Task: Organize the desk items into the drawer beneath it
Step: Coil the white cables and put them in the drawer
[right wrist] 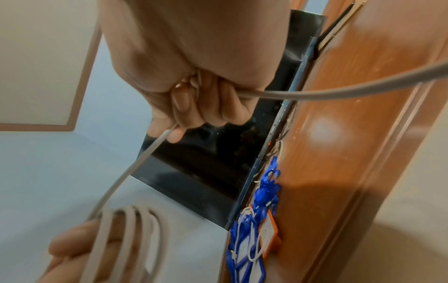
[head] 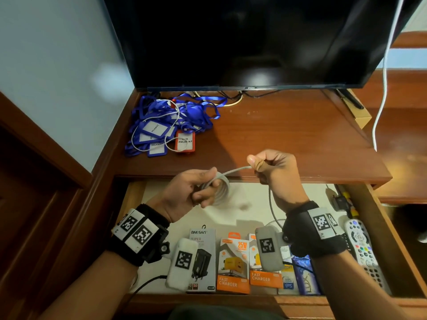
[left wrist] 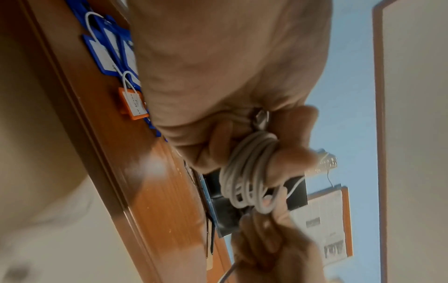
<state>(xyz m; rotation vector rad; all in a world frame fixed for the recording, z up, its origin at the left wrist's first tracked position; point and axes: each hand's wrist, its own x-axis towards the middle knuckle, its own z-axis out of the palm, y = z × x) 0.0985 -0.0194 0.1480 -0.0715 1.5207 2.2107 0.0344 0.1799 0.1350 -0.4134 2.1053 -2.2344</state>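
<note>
A grey cable (head: 233,171) runs between both hands above the open drawer (head: 381,229). My left hand (head: 196,190) has several loops of it (left wrist: 247,172) wound round its fingers (right wrist: 72,247). My right hand (head: 268,167) grips the free strand (right wrist: 278,93) in a fist, and the loose end hangs down into the drawer. A pile of blue lanyards with badge holders (head: 166,125) and one orange badge holder (head: 184,140) lies on the wooden desk (head: 288,139) at the left, with a thin white cable (head: 136,137) over it.
In the drawer lie charger boxes (head: 233,266), a black adapter (head: 202,262), a remote control (head: 365,252) at the right, and small packets (head: 300,276). A dark television (head: 242,40) stands at the desk's back. A white cord (head: 383,88) hangs at the right.
</note>
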